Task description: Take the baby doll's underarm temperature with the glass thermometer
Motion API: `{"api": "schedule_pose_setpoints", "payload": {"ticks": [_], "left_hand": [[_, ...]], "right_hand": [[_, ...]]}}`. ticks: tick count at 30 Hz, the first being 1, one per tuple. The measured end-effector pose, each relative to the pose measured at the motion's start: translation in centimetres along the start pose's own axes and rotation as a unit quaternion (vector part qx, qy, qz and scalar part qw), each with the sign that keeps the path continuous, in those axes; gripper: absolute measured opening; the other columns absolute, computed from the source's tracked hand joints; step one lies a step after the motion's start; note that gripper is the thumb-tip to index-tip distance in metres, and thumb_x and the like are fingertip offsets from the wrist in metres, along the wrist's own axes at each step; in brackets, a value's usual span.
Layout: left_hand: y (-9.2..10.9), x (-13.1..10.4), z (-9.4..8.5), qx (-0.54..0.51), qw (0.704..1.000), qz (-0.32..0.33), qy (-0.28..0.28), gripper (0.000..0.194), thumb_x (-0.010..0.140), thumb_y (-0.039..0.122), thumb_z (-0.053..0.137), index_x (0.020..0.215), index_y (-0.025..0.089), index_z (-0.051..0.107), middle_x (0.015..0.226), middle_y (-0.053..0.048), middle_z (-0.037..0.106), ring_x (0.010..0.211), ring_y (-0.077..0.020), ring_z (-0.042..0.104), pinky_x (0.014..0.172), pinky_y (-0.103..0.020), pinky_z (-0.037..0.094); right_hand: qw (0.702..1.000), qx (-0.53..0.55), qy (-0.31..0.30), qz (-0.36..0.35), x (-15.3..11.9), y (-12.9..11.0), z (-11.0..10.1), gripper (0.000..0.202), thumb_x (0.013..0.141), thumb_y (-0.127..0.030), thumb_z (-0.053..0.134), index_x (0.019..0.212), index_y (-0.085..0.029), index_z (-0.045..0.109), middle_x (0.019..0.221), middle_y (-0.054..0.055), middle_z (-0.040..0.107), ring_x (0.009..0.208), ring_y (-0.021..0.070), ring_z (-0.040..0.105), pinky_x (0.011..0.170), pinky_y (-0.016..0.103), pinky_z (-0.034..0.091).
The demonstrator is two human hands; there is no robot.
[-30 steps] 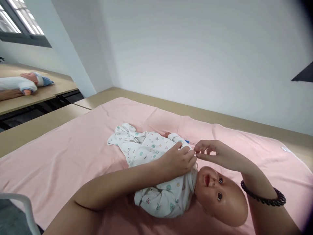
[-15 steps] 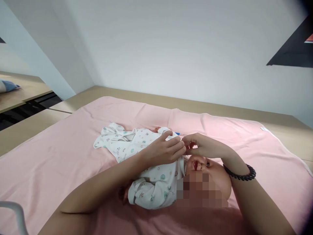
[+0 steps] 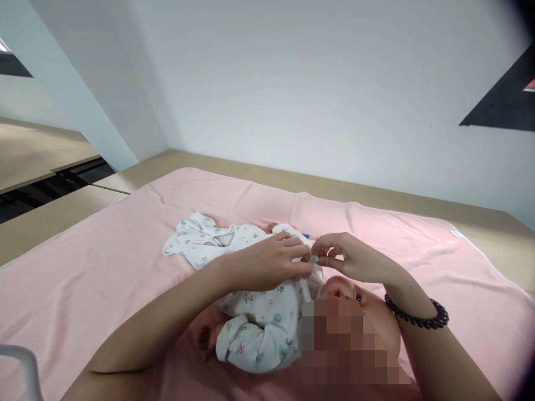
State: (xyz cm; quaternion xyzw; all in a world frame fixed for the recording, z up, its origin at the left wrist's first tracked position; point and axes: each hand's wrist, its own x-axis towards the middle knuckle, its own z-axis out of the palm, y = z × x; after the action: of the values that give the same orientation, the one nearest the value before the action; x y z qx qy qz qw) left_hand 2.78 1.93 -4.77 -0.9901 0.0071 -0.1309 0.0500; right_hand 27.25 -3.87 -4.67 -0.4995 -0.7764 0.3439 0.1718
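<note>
A baby doll (image 3: 378, 317) lies on its back on a pink blanket (image 3: 104, 262), its head to the right. It wears a white baby garment (image 3: 267, 312) printed with small teal and brown figures. Above the doll's chest, my left hand (image 3: 273, 260) has its fingers curled at the garment near the neckline. Facing it, my right hand (image 3: 349, 256) pinches a small bit of the same cloth between thumb and fingertips. The fingertips of the two hands nearly meet. What exactly my left fingertips grip is partly hidden. Part of the doll's head is pixelated.
Just beyond my hands lies a thin item with a blue end (image 3: 306, 236). The blanket covers a wooden surface (image 3: 376, 195) along a white wall (image 3: 292, 94). A grey curved bar (image 3: 25, 356) rises at the lower left. A dark gap (image 3: 54, 184) splits the wooden surfaces.
My left hand has shifted slightly left and down. My right hand has moved slightly right, and a pinched bit of cloth now shows at its fingertips. The view has tilted slightly.
</note>
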Motion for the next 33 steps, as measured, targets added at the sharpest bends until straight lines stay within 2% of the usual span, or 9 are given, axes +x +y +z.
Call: {"api": "schedule_pose_setpoints", "payload": {"ticks": [2,4,8,12,15,20,24,28,33], "left_hand": [[-0.3,-0.7,-0.7,-0.067,0.996,-0.047,-0.039,0.018,0.1,0.019,0.058,0.118,0.019,0.058,0.117,-0.006,0.066,0.103,-0.0191,0.06,0.089,-0.031,0.044],[-0.7,-1.2,-1.0,-0.108,0.987,-0.091,-0.072,0.021,0.099,0.023,0.061,0.12,0.018,0.058,0.114,-0.006,0.068,0.102,-0.0197,0.062,0.085,-0.03,0.044],[-1.3,-1.3,-0.8,-0.156,0.972,-0.125,-0.124,0.008,0.096,0.017,0.063,0.103,0.02,0.061,0.1,-0.002,0.071,0.092,-0.0186,0.063,0.076,-0.029,0.041],[-1.7,-1.3,-1.3,-0.189,0.958,-0.158,-0.146,0.004,0.097,0.018,0.06,0.097,0.022,0.058,0.097,-0.001,0.068,0.086,-0.0176,0.062,0.071,-0.028,0.039],[-1.7,-1.3,-1.9,-0.181,0.955,-0.169,-0.164,0.005,0.096,0.019,0.06,0.093,0.021,0.056,0.094,-0.001,0.067,0.083,-0.0179,0.06,0.07,-0.029,0.038],[-1.6,-1.2,-2.1,-0.193,0.954,-0.162,-0.165,0.01,0.09,0.012,0.061,0.087,0.02,0.056,0.088,0.001,0.066,0.078,-0.0153,0.056,0.068,-0.028,0.038],[-1.7,-1.4,-1.8,-0.202,0.96,-0.13,-0.147,0.015,0.085,0.005,0.06,0.084,0.02,0.057,0.083,0.004,0.065,0.076,-0.0135,0.055,0.071,-0.027,0.04],[-1.7,-1.7,-1.6,-0.209,0.964,-0.105,-0.128,0.015,0.082,0.008,0.064,0.087,0.021,0.059,0.083,0.005,0.067,0.076,-0.0132,0.057,0.074,-0.027,0.043],[-1.6,-1.4,-1.3,-0.165,0.97,-0.121,-0.128,0.015,0.076,0.009,0.067,0.08,0.021,0.058,0.076,0.005,0.067,0.069,-0.0139,0.056,0.071,-0.028,0.043]], "right_hand": [[1.0,0.005,-0.004,0.003,-0.1,0.1,-0.2,0.012,0.096,-0.029,0.058,0.095,-0.023,0.068,0.097,0.0,0.071,0.089,0.0162,0.063,0.08,0.031,0.05],[1.0,0.003,-0.011,0.011,-0.2,0.2,-0.3,0.013,0.097,-0.031,0.058,0.098,-0.024,0.068,0.1,-0.001,0.071,0.091,0.0162,0.062,0.081,0.031,0.05],[0.999,0.0,-0.027,0.025,-0.2,0.1,-0.3,0.013,0.097,-0.031,0.057,0.095,-0.026,0.069,0.1,-0.002,0.071,0.086,0.0152,0.061,0.075,0.03,0.049],[0.999,0.006,-0.03,0.011,-0.1,0.1,-0.3,0.014,0.097,-0.027,0.056,0.092,-0.026,0.069,0.096,-0.003,0.071,0.087,0.0151,0.061,0.078,0.03,0.048],[0.999,0.012,-0.029,0.011,-0.1,0.1,-0.2,0.014,0.098,-0.029,0.056,0.092,-0.026,0.068,0.094,-0.003,0.07,0.086,0.0156,0.061,0.078,0.031,0.048],[0.999,0.004,-0.037,0.021,-0.1,0.5,-0.1,0.015,0.098,-0.03,0.054,0.093,-0.025,0.067,0.096,-0.002,0.07,0.085,0.0161,0.06,0.076,0.031,0.048],[0.999,-0.011,-0.043,0.023,-0.1,0.7,0.0,0.012,0.097,-0.028,0.055,0.093,-0.025,0.066,0.097,0.0,0.07,0.085,0.0177,0.06,0.074,0.031,0.048],[0.999,-0.016,-0.042,0.021,-0.1,0.6,0.1,0.013,0.097,-0.029,0.054,0.092,-0.023,0.065,0.095,0.002,0.069,0.084,0.0181,0.06,0.074,0.032,0.048],[0.998,-0.025,-0.05,0.023,-0.1,0.4,0.1,0.014,0.098,-0.028,0.055,0.092,-0.023,0.066,0.094,0.001,0.068,0.085,0.0172,0.059,0.074,0.031,0.048]]}}
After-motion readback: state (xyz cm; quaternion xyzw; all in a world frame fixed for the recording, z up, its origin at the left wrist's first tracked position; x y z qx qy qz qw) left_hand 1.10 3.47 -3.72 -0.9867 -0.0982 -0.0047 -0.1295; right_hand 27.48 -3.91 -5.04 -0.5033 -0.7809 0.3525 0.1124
